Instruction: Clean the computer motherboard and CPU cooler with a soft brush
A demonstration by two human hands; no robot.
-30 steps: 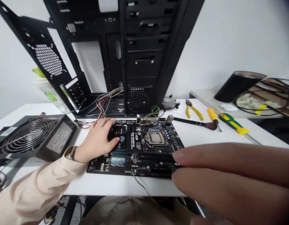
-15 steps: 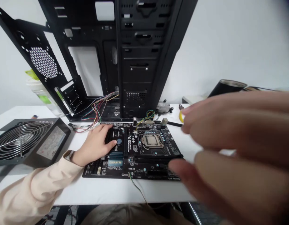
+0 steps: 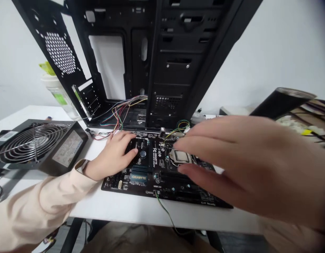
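A black GIGABYTE motherboard (image 3: 166, 195) lies flat on the white table. My left hand (image 3: 112, 156) rests on its left part with the fingers apart, the thumb beside the round coin battery (image 3: 142, 154). My right hand (image 3: 244, 165) hovers over the board's right side, thumb and fingers apart. Between thumb and fingertips shows the silver processor (image 3: 182, 157) in its socket; whether the fingertips touch the socket frame I cannot tell. The right hand hides the board's upper right part. A thin green-and-black cable (image 3: 166, 211) runs from the board's front edge over the table edge.
Behind the board stands an open black computer case (image 3: 175, 77) with loose coloured wires (image 3: 120, 114) at its base. A power supply (image 3: 70, 149) with a fan grille sits at left, a plastic bottle (image 3: 59, 95) behind it. A black cylinder (image 3: 280, 102) and cables are at right.
My right hand has moved left and away from me, from the right of the board to over the processor. My left hand stays on the board. The view has turned slightly left.
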